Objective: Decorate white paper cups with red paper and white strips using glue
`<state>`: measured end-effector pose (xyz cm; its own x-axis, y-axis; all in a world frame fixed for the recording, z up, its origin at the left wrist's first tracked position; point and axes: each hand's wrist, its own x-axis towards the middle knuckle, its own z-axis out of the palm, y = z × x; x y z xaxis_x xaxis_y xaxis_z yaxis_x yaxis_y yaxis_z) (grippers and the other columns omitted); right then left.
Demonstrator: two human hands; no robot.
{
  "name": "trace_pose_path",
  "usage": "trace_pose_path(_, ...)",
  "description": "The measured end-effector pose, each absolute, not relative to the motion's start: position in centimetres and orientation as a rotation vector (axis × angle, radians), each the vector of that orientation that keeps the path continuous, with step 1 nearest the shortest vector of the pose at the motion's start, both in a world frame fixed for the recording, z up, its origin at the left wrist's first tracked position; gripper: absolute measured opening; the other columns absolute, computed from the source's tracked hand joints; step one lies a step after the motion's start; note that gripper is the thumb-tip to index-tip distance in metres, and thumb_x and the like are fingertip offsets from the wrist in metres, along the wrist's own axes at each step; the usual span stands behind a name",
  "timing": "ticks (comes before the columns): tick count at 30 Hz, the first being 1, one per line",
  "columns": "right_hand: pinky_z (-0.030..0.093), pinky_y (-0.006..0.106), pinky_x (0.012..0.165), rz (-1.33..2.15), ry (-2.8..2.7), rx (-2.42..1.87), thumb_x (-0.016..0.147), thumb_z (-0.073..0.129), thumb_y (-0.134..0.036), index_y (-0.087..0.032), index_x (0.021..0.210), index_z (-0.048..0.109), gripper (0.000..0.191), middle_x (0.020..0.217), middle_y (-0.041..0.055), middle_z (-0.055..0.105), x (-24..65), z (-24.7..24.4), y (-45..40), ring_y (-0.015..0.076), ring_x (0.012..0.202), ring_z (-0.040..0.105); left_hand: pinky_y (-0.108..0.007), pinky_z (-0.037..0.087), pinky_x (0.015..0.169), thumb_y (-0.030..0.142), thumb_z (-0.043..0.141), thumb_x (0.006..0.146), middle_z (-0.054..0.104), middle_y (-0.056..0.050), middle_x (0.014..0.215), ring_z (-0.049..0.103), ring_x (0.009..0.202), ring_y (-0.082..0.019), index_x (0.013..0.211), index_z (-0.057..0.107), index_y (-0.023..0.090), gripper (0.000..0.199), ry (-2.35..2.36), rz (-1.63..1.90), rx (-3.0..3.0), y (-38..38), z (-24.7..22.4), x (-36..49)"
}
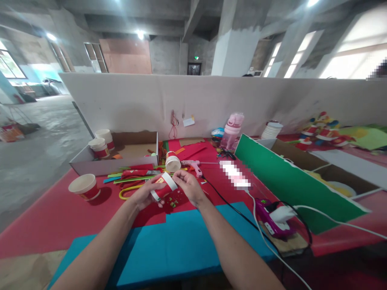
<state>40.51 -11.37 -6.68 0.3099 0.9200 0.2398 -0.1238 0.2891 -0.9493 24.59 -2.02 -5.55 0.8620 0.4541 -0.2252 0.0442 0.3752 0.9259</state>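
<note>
My left hand (148, 193) is wrapped round a red and white paper cup (164, 186), which lies tilted on its side above the red table cover. My right hand (188, 186) is at the cup's right rim, its thumb and forefinger pinched together; whatever they hold is too small to make out. Just behind the cup lies a stack of similar cups (173, 162). A pink glue gun (193, 166) rests beyond my right hand. Small green scraps (173, 202) are scattered below the cup.
Yellow-handled scissors (127, 192) and paper strips lie left. A larger cup (85, 187) stands near a white box (113, 165) holding cups. A green-sided box (290, 177), purple power socket (275, 219) with cables, and pink bottle (232, 132) are right. Blue sheets (181, 245) lie in front.
</note>
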Motion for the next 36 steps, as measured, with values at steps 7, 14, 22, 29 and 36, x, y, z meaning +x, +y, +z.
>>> trace_pose_path(7, 0.041, 0.024, 0.068, 0.853, -0.972, -1.022, 0.074, 0.069, -0.036, -0.018, 0.082, 0.061, 0.021, 0.077, -0.001, 0.061, 40.6, -6.8, -11.2, 0.0124, 0.071, 0.053, -0.03, 0.051, 0.042, 0.029, 0.069, 0.076, 0.067, -0.008, 0.082, 0.063, 0.048, -0.019, 0.142, 0.031, 0.02, 0.076, 0.501, 0.309, 1.19, -2.2, -5.5, 24.6)
trace_pose_path(14, 0.041, 0.025, 0.063, 0.723, -1.074, -1.155, 0.075, 0.065, -0.031, -0.019, 0.077, 0.058, 0.015, 0.073, -0.0014, 0.059, 40.9, -7.2, -11.2, 0.0125, 0.066, 0.051, -0.031, 0.052, 0.042, 0.027, 0.071, 0.073, 0.067, -0.007, 0.077, 0.062, 0.046, -0.02, 0.142, 0.031, 0.019, 0.08, 0.584, 0.349, 1.266, -2.3, -5.6, 24.9)
trace_pose_path(22, 0.039, 0.026, 0.064, 0.524, -1.142, -1.204, 0.085, 0.051, -0.032, -0.021, 0.078, 0.049, 0.014, 0.073, -0.0014, 0.052, 40.1, -7.2, -11.3, 0.0142, 0.069, 0.049, -0.03, 0.052, 0.041, 0.028, 0.069, 0.075, 0.068, -0.008, 0.082, 0.062, 0.046, -0.019, 0.14, 0.034, 0.02, 0.075, 0.536, 0.35, 1.197, -2.6, -5.7, 25.3)
trace_pose_path(29, 0.041, 0.03, 0.077, 0.294, -1.145, -1.259, 0.091, 0.044, -0.03, -0.021, 0.082, 0.047, 0.013, 0.084, 0.0026, 0.055, 39.1, -6.8, -11.8, 0.0174, 0.081, 0.053, -0.031, 0.053, 0.044, 0.027, 0.069, 0.076, 0.067, -0.008, 0.082, 0.064, 0.049, -0.02, 0.138, 0.037, 0.021, 0.07, 0.48, 0.375, 1.154, -3.1, -5.9, 25.9)
trace_pose_path(36, 0.049, 0.031, 0.074, 0.601, -0.783, -0.986, 0.085, 0.054, -0.042, -0.022, 0.084, 0.049, 0.021, 0.083, 0.0022, 0.059, 40.0, -7.6, -10.6, 0.0164, 0.075, 0.058, -0.032, 0.054, 0.046, 0.026, 0.07, 0.076, 0.068, -0.009, 0.09, 0.064, 0.051, -0.019, 0.138, 0.038, 0.024, 0.07, 0.471, 0.436, 1.121, -2.5, -6.4, 25.6)
